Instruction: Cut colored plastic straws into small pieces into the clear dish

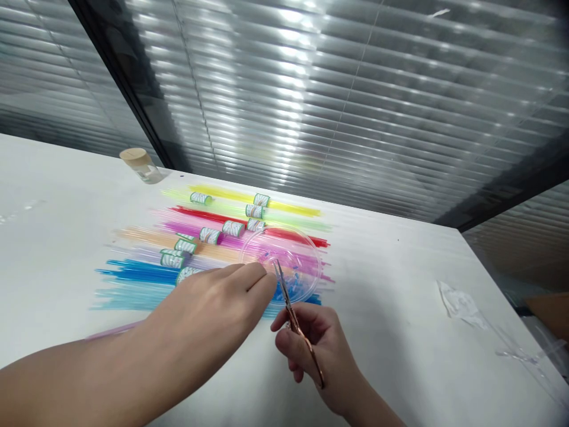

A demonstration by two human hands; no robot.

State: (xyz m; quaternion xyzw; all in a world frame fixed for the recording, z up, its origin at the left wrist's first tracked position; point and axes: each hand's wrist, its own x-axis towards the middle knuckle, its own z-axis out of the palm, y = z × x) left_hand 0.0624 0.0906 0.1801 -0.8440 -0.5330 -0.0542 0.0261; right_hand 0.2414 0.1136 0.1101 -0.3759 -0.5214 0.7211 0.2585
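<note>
My right hand [317, 344] holds a pair of copper-coloured scissors [293, 323], their blades pointing up and away over a clear round plastic dish [316, 270]. Small blue and clear pieces lie in the dish. Knuckles up, my left hand [235, 290] is closed at the dish's near left side, beside the scissor tips; its fingertips, and whatever they may grip, are hidden. Under and left of the dish lie bundles of thin coloured sticks with paper labels: yellow [222, 193], red [200, 213], orange [146, 237] and blue [142, 271]. A pinkish stick [113, 330] shows beside my left forearm.
A jar with a wooden lid [136, 156] stands at the back left of the white table [382, 267]. Crumpled clear plastic wrap [460, 303] lies on the right. Window blinds [275, 89] rise behind the table.
</note>
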